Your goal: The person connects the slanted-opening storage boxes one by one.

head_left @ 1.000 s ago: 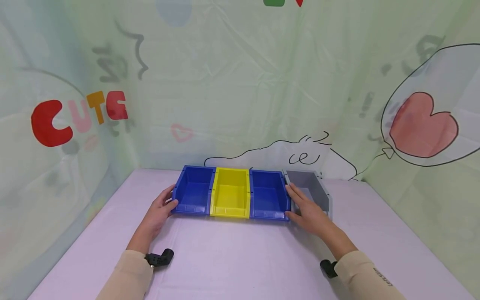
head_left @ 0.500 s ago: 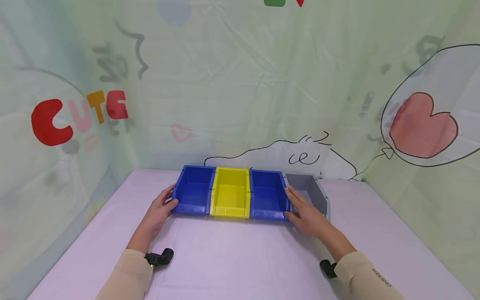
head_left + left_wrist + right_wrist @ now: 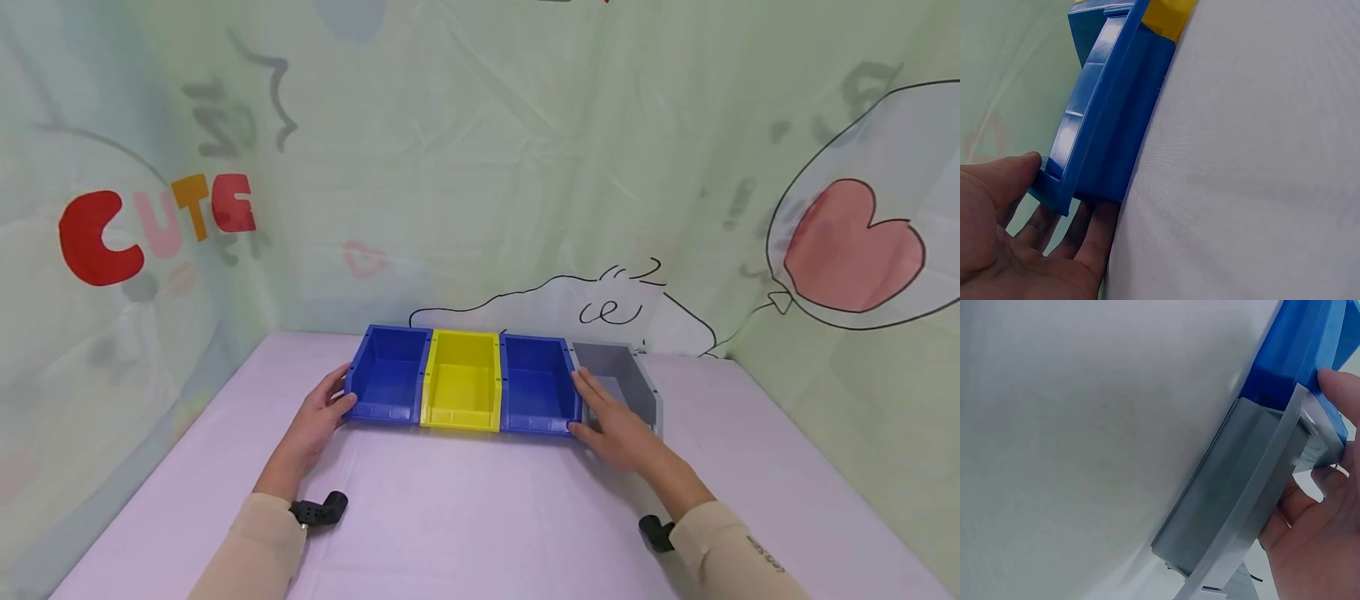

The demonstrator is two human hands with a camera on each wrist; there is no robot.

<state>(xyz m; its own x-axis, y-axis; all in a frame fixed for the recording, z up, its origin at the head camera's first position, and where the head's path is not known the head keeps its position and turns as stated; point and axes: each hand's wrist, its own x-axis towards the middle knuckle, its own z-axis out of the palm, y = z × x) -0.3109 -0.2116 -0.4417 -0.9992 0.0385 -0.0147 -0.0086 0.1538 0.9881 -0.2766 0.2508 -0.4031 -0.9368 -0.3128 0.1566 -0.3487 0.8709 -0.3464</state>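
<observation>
Two blue bins, a yellow bin (image 3: 462,379) and a grey bin (image 3: 628,379) stand side by side in a row. My left hand (image 3: 311,427) grips the near outer corner of the left blue bin (image 3: 388,379). In the left wrist view the thumb lies on its front lip, while fingers (image 3: 1100,231) touch its side. My right hand (image 3: 621,432) holds the right blue bin (image 3: 536,383) where it meets the grey one. Its thumb is on the blue front corner; the other fingers reach into the grey bin (image 3: 1219,481), partly hidden behind its front lip.
A pale lilac cloth covers the table (image 3: 465,517). Printed curtains (image 3: 480,167) hang behind the bins and along both sides. A black wrist camera (image 3: 321,510) is strapped at the left cuff, another black camera (image 3: 657,533) at the right.
The grey bin has shifted slightly nearer and left beside the right blue bin. The right fingers moved a little with it. The left hand keeps its place; the head view tilts slightly down.
</observation>
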